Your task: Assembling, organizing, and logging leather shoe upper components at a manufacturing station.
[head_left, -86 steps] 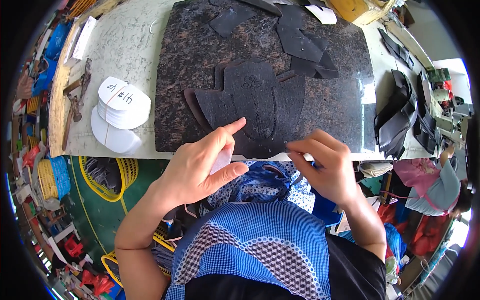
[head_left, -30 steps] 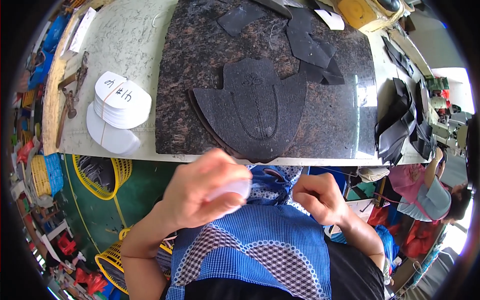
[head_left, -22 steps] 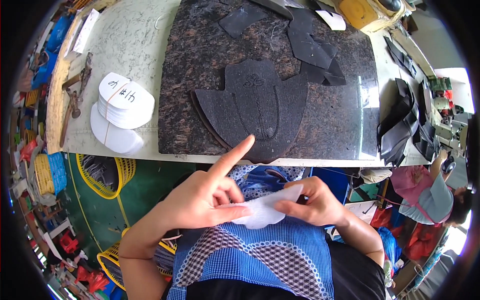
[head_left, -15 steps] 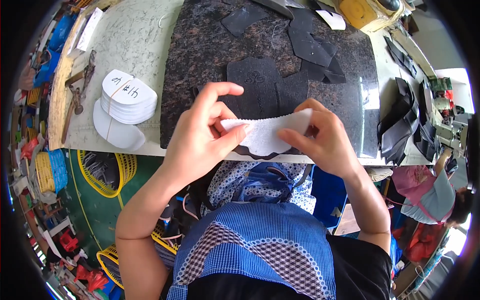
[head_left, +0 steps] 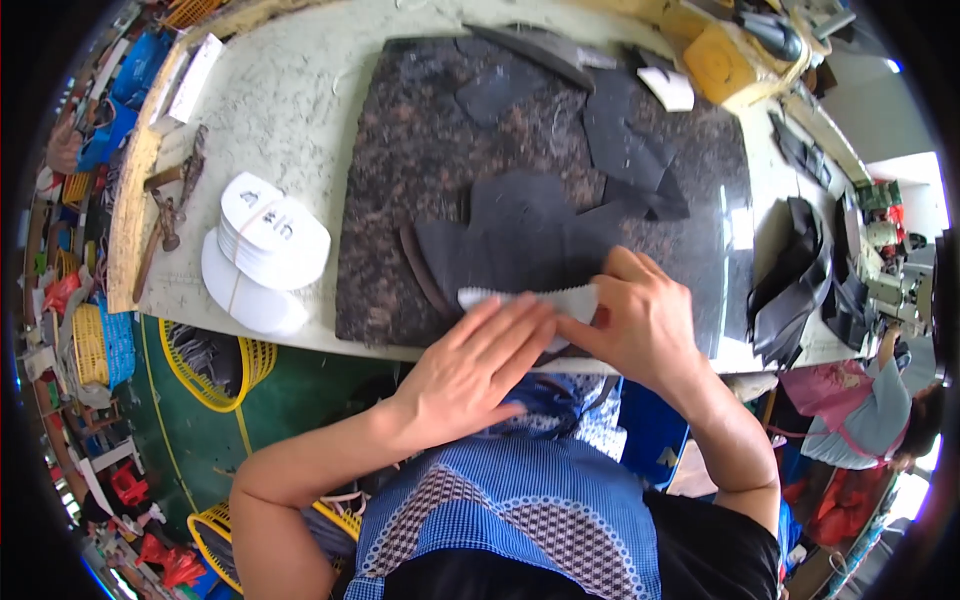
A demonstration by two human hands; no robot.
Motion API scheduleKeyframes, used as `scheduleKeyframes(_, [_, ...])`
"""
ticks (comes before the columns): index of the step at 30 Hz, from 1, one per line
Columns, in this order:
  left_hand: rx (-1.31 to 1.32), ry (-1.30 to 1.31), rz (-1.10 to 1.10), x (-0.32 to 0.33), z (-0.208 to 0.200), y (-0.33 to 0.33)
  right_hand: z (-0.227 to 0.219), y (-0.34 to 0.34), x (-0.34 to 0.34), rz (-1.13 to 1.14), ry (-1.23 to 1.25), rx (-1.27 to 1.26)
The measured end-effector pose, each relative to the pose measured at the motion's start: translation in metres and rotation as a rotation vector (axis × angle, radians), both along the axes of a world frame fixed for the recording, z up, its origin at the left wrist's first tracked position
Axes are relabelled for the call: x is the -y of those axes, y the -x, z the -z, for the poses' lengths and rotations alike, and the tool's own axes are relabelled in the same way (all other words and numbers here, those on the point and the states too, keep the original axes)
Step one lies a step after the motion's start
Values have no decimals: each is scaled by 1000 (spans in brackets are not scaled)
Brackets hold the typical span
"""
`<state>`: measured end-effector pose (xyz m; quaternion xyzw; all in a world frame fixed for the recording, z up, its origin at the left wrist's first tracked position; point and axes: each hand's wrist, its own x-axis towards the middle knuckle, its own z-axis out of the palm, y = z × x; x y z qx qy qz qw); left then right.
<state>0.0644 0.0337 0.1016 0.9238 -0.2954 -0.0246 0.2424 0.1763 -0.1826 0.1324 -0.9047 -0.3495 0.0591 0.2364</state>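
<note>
A white fabric piece (head_left: 530, 300) with a zigzag edge lies on the stack of black shoe-upper pieces (head_left: 510, 235) near the front edge of the dark stone slab (head_left: 420, 150). My left hand (head_left: 470, 370) lies flat with its fingers spread, pressing on the near part of the white piece. My right hand (head_left: 645, 320) holds the white piece's right end down, thumb and fingers on it. Most of the white piece is hidden under both hands.
A stack of white oval pieces (head_left: 265, 240) sits left of the slab, with a hammer (head_left: 165, 205) beyond it. More black pieces (head_left: 630, 150) lie at the slab's back, a yellow box (head_left: 725, 65) behind. Black material (head_left: 800, 290) is piled right. Another person (head_left: 870, 420) sits at right. Yellow baskets (head_left: 215, 360) stand below the bench.
Both hands brought the white piece up from my lap, held it stretched over the slab, and have now laid it down on the black stack and press it flat.
</note>
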Motion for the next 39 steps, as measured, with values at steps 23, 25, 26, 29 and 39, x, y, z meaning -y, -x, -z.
scheduleKeyframes(23, [81, 740, -519, -84, -35, -173, 7, -242, -64, 46, -35, 322])
scheduleKeyframes(25, [-9, 901, -599, -94, -29, -181, -15, -239, -64, 127, -437, -72])
scheduleKeyframes(26, [3, 933, -647, -102, -25, -180, -40, -226, -69, 184, -615, -366])
scheduleKeyframes(29, [-226, 1184, -629, -97, -33, -174, -55, -180, -68, 24, -971, -783])
scheduleKeyframes(39, [-287, 895, -466, -34, -79, -146, -39, -94, -20, 169, -966, -790])
